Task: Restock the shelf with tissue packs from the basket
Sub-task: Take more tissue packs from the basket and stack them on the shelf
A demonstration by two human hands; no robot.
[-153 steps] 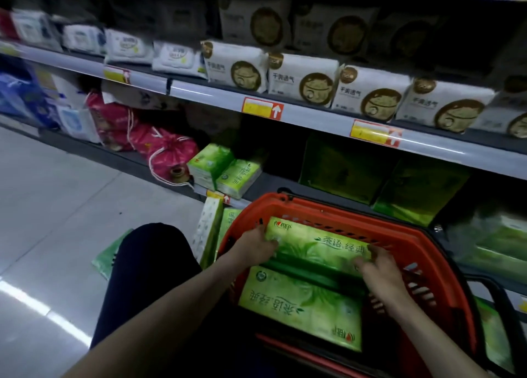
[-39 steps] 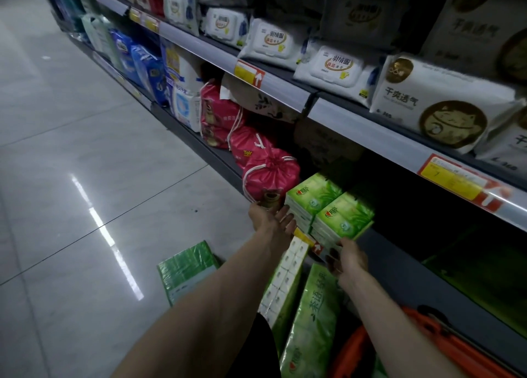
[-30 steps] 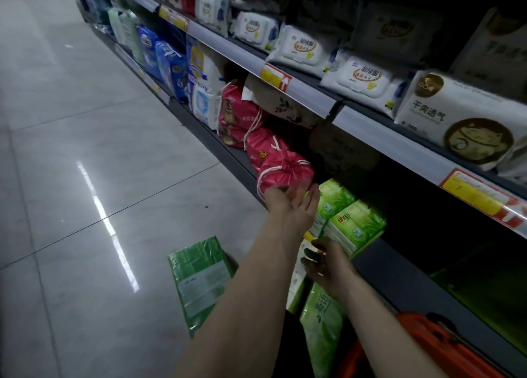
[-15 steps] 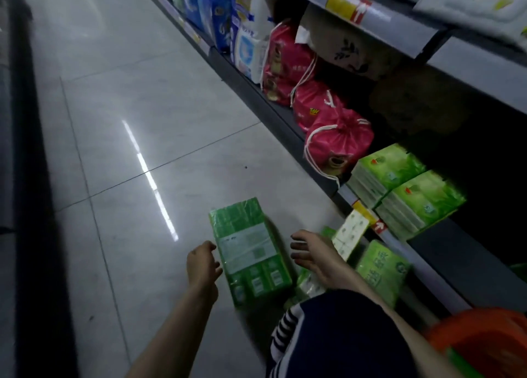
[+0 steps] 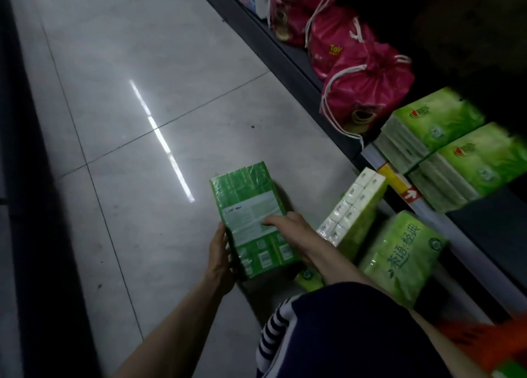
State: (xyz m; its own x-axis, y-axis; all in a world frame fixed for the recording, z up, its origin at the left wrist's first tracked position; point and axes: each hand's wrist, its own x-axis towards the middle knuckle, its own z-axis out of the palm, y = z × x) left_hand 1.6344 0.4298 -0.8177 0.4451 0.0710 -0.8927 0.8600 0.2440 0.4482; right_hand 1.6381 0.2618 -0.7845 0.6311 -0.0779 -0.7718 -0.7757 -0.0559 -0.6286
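A green tissue pack (image 5: 245, 200) with a white label lies on the floor tiles. My left hand (image 5: 219, 259) grips its near left edge and my right hand (image 5: 288, 225) rests on its top right side. Two light green tissue packs (image 5: 433, 126) (image 5: 482, 163) sit at the front of the bottom shelf (image 5: 484, 226). Two more packs lean against the shelf base: a pale one (image 5: 353, 220) standing on end and a green one (image 5: 402, 255) with printed characters. The orange basket (image 5: 484, 346) shows only as a blurred rim at the lower right.
Pink drawstring bags (image 5: 368, 83) fill the bottom shelf left of the green packs. A yellow and red price tag (image 5: 402, 183) sits on the shelf edge. My knee in dark cloth with a striped hem (image 5: 342, 329) covers the lower middle. Grey floor tiles (image 5: 137, 120) stretch to the left.
My view dropped from the shelf to the floor. Both hands left the shelf packs, reached down and closed onto the green pack lying on the tiles.
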